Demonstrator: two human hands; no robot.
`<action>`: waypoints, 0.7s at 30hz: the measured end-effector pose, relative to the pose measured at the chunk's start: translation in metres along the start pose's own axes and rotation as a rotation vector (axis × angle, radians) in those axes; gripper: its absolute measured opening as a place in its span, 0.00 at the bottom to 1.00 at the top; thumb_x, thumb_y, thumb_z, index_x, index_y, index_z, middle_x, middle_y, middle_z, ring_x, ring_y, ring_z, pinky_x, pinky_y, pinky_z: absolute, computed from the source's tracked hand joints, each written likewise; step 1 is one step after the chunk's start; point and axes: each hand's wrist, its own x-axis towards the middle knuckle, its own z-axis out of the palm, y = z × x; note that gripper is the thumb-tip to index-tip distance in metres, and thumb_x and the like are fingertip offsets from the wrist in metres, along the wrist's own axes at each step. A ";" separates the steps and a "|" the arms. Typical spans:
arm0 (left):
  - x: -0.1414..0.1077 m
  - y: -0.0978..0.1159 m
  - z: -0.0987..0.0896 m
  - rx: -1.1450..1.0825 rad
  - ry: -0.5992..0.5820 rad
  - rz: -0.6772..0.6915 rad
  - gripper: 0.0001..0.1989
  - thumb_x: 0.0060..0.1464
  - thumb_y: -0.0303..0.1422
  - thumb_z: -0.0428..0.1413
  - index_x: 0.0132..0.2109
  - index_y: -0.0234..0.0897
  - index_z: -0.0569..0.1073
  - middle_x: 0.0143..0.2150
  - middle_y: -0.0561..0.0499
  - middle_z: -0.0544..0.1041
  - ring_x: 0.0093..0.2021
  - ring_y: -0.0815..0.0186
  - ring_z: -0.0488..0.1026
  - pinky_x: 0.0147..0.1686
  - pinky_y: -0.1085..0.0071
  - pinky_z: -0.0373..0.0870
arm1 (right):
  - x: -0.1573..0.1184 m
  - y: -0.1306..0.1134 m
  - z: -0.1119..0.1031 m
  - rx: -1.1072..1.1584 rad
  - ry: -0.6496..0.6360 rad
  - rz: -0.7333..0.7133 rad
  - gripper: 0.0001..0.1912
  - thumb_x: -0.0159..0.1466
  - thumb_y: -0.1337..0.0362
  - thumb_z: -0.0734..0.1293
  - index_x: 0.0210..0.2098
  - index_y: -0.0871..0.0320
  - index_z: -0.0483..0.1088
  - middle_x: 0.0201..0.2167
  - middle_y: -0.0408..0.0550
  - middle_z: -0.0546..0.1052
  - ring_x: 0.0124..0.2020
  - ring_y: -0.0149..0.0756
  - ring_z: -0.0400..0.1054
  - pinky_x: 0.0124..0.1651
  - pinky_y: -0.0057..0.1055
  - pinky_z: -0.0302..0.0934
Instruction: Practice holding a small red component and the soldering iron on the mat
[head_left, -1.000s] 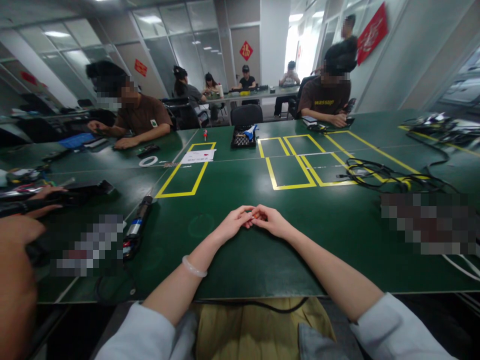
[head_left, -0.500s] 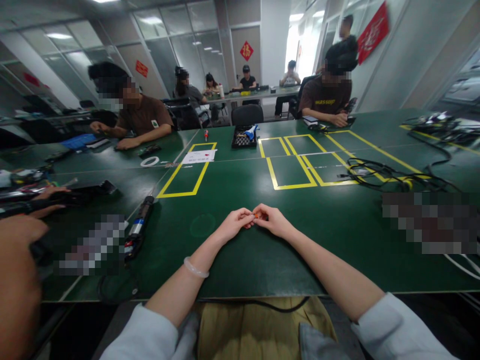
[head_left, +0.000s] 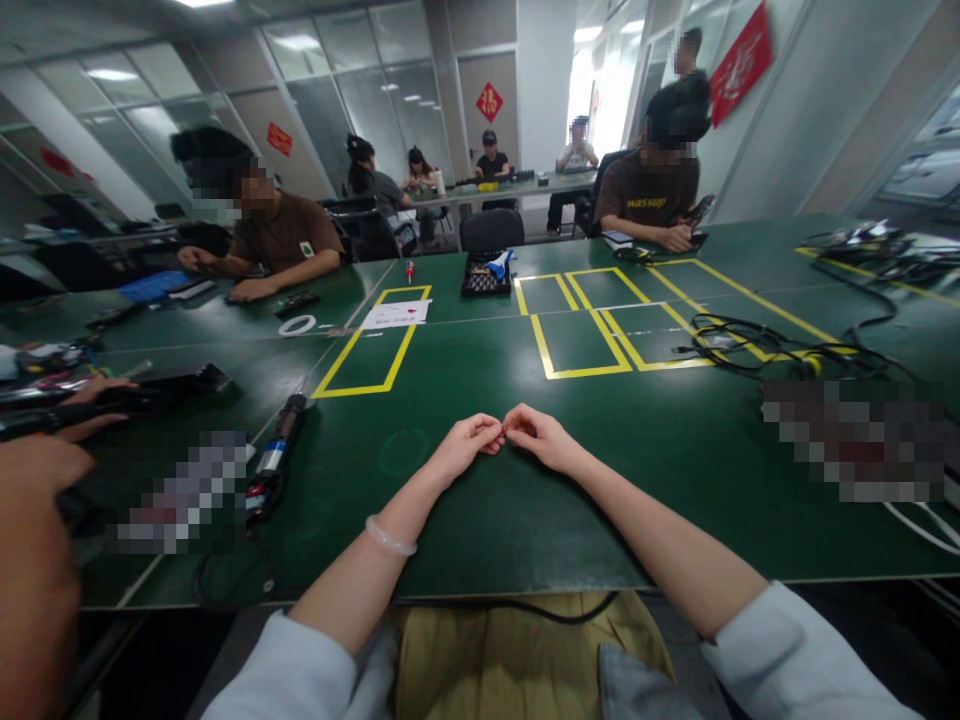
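Observation:
Over the green table, my left hand and my right hand meet at the fingertips near the middle of the view. Both hands are closed in a pinch. Between the fingertips is something tiny and dark reddish, too small to make out. A pale translucent bracelet is round my left wrist. Yellow tape outlines lie on the tabletop beyond my hands.
On the left lie a black cylindrical device and a co-worker's arm. Black cables are heaped at the right. Farther back are a black tray, a paper sheet, a tape roll and a small red object.
The orange bit seen between my fingertips before is now mostly hidden. My fingers have shifted slightly and are drawn closer together. The whole view has moved a little.

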 end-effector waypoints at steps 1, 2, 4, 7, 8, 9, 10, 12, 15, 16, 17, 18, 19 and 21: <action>0.000 0.000 0.000 -0.009 0.003 -0.008 0.19 0.49 0.44 0.60 0.40 0.32 0.71 0.34 0.50 0.75 0.33 0.71 0.71 0.39 0.70 0.67 | 0.000 -0.001 0.000 -0.018 0.001 -0.008 0.09 0.63 0.60 0.63 0.40 0.58 0.67 0.30 0.42 0.72 0.27 0.28 0.62 0.32 0.25 0.57; 0.000 -0.001 -0.001 -0.017 0.006 -0.012 0.19 0.48 0.43 0.61 0.40 0.32 0.70 0.34 0.50 0.75 0.33 0.71 0.71 0.40 0.70 0.68 | -0.001 -0.002 0.000 -0.032 0.003 -0.013 0.09 0.63 0.60 0.64 0.40 0.59 0.67 0.30 0.42 0.71 0.27 0.27 0.62 0.32 0.25 0.57; 0.001 -0.002 -0.001 -0.025 0.008 -0.007 0.19 0.46 0.42 0.62 0.39 0.33 0.70 0.33 0.51 0.74 0.34 0.71 0.71 0.40 0.70 0.68 | -0.001 -0.004 0.000 -0.051 0.011 -0.005 0.09 0.62 0.60 0.65 0.39 0.59 0.67 0.29 0.42 0.71 0.27 0.28 0.62 0.32 0.26 0.57; 0.002 -0.005 -0.002 -0.021 -0.003 0.022 0.18 0.46 0.40 0.63 0.39 0.33 0.69 0.33 0.52 0.73 0.34 0.71 0.71 0.40 0.71 0.68 | 0.000 -0.004 0.000 -0.060 0.038 0.026 0.11 0.60 0.60 0.67 0.39 0.60 0.67 0.29 0.42 0.71 0.28 0.29 0.62 0.33 0.26 0.58; 0.002 -0.006 -0.002 -0.016 -0.009 0.032 0.17 0.46 0.40 0.62 0.39 0.33 0.69 0.33 0.52 0.73 0.34 0.72 0.71 0.40 0.71 0.68 | 0.000 -0.003 0.000 -0.060 0.044 0.036 0.12 0.60 0.60 0.67 0.40 0.60 0.68 0.29 0.42 0.71 0.28 0.29 0.62 0.32 0.26 0.58; 0.002 -0.006 -0.002 -0.010 -0.015 0.042 0.17 0.47 0.39 0.62 0.39 0.34 0.69 0.34 0.52 0.73 0.34 0.72 0.70 0.39 0.71 0.68 | 0.000 -0.003 0.000 -0.062 0.046 0.044 0.11 0.60 0.60 0.67 0.40 0.60 0.68 0.28 0.42 0.71 0.28 0.29 0.62 0.32 0.26 0.57; 0.003 -0.007 -0.003 -0.004 -0.021 0.051 0.17 0.47 0.39 0.62 0.39 0.34 0.69 0.34 0.52 0.73 0.35 0.72 0.70 0.40 0.71 0.68 | 0.000 -0.003 0.000 -0.065 0.045 0.049 0.11 0.60 0.60 0.67 0.39 0.60 0.68 0.28 0.42 0.71 0.27 0.29 0.62 0.32 0.26 0.57; 0.004 -0.008 -0.003 0.011 -0.027 0.063 0.16 0.47 0.39 0.62 0.40 0.34 0.69 0.35 0.52 0.73 0.35 0.71 0.70 0.40 0.70 0.68 | 0.000 -0.002 0.000 -0.077 0.038 0.054 0.10 0.60 0.61 0.67 0.39 0.60 0.69 0.27 0.42 0.71 0.27 0.29 0.62 0.31 0.26 0.57; 0.003 -0.007 -0.004 0.037 -0.037 0.057 0.17 0.48 0.39 0.61 0.41 0.34 0.69 0.37 0.50 0.73 0.37 0.70 0.71 0.41 0.69 0.68 | 0.000 -0.001 -0.001 -0.090 0.032 0.051 0.10 0.60 0.61 0.67 0.38 0.60 0.70 0.26 0.42 0.70 0.27 0.29 0.62 0.31 0.26 0.57; 0.002 -0.004 -0.004 0.051 -0.046 0.047 0.17 0.48 0.39 0.61 0.42 0.34 0.69 0.38 0.50 0.73 0.38 0.69 0.71 0.42 0.69 0.68 | 0.000 -0.001 -0.001 -0.092 0.033 0.051 0.09 0.60 0.61 0.67 0.38 0.60 0.70 0.26 0.42 0.70 0.27 0.29 0.62 0.31 0.26 0.56; -0.001 -0.002 -0.006 0.073 -0.060 0.037 0.18 0.49 0.39 0.60 0.43 0.34 0.69 0.39 0.49 0.73 0.39 0.69 0.71 0.42 0.68 0.68 | 0.000 -0.001 -0.002 -0.094 0.032 0.051 0.09 0.60 0.62 0.66 0.38 0.60 0.70 0.26 0.42 0.70 0.27 0.29 0.62 0.31 0.26 0.56; -0.004 0.002 -0.008 0.108 -0.076 0.028 0.19 0.49 0.39 0.60 0.45 0.34 0.69 0.40 0.48 0.74 0.40 0.68 0.72 0.43 0.68 0.68 | 0.000 -0.001 -0.002 -0.095 0.031 0.054 0.09 0.60 0.62 0.67 0.38 0.60 0.70 0.26 0.41 0.70 0.27 0.29 0.62 0.31 0.26 0.56; -0.009 0.006 -0.012 0.159 -0.094 0.024 0.20 0.50 0.40 0.59 0.47 0.34 0.69 0.41 0.47 0.74 0.41 0.67 0.72 0.44 0.67 0.68 | -0.001 -0.001 -0.002 -0.095 0.029 0.058 0.09 0.60 0.62 0.67 0.38 0.60 0.70 0.26 0.41 0.70 0.27 0.29 0.62 0.31 0.26 0.56; -0.022 0.015 -0.024 0.302 -0.110 0.024 0.21 0.52 0.42 0.57 0.50 0.35 0.69 0.44 0.45 0.74 0.44 0.64 0.71 0.47 0.66 0.67 | -0.001 -0.003 -0.003 -0.092 0.023 0.063 0.09 0.60 0.61 0.67 0.38 0.60 0.69 0.26 0.41 0.70 0.26 0.29 0.61 0.30 0.26 0.56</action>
